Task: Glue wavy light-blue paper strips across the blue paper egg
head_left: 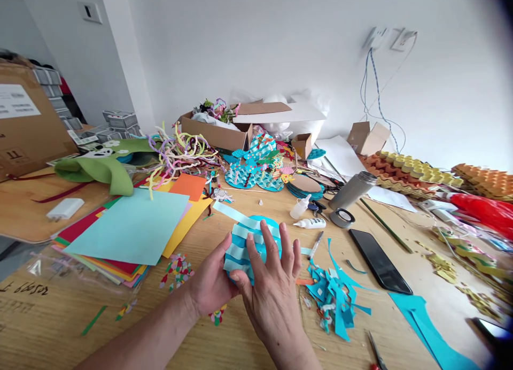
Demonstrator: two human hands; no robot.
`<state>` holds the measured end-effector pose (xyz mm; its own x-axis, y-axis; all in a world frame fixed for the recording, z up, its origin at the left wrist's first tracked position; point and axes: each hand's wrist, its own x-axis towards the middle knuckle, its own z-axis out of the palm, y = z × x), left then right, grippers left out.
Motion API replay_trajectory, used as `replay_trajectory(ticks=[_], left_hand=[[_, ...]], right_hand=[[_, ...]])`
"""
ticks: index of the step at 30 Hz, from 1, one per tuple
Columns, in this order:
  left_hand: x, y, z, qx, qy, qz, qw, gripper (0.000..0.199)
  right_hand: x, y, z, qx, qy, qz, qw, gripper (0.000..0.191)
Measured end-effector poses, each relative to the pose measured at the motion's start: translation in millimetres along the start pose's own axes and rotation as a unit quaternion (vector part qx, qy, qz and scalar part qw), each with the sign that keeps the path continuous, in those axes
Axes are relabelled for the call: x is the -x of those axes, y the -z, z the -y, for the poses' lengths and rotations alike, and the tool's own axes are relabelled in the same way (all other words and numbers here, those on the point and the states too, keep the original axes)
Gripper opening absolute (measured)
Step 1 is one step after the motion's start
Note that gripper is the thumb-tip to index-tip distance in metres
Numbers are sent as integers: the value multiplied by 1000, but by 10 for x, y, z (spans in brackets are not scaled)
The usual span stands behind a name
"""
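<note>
In the middle of the head view, a round blue paper disc [253,224] carries several pale blue paper strips laid across it. One pale strip [230,212] sticks out past its upper left edge. My left hand [212,276] grips the disc from its lower left side, thumb along the edge. Fingers spread, my right hand [272,268] lies flat on the strips and covers the disc's right part. Just beyond stand a small squeeze bottle [300,206] and a white glue tube [310,223] lying on its side.
Stacked coloured paper [132,225] lies left; blue scraps [336,300], scissors [375,351] and a black phone [380,260] lie right. Behind are decorated blue pieces [256,167], pipe cleaners [180,156], a grey flask [352,191] and egg cartons [412,172].
</note>
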<state>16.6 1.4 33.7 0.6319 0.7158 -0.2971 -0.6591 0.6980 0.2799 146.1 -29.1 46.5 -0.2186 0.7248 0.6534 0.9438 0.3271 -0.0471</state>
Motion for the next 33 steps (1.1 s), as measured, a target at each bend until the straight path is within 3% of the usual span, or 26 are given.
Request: replay_trajectory(ticks=[5, 13, 18, 25, 33], left_hand=[[5, -18, 0, -9, 5, 9, 1000, 43], [-11, 10, -4, -36, -4, 67, 997, 49], [-12, 4, 16, -63, -11, 61, 996, 52], [0, -36, 78, -99, -12, 134, 986, 52], [15, -45, 86, -93, -9, 140, 986, 52]], right_hand=[[-2, -8, 8, -7, -13, -5, 1000, 58], [6, 8, -45, -43, -22, -3, 999, 53], [-2, 69, -18, -63, 0, -32, 997, 51], [-16, 54, 82, -40, 12, -31, 999, 55], [-16, 13, 110, -25, 10, -31, 999, 57]])
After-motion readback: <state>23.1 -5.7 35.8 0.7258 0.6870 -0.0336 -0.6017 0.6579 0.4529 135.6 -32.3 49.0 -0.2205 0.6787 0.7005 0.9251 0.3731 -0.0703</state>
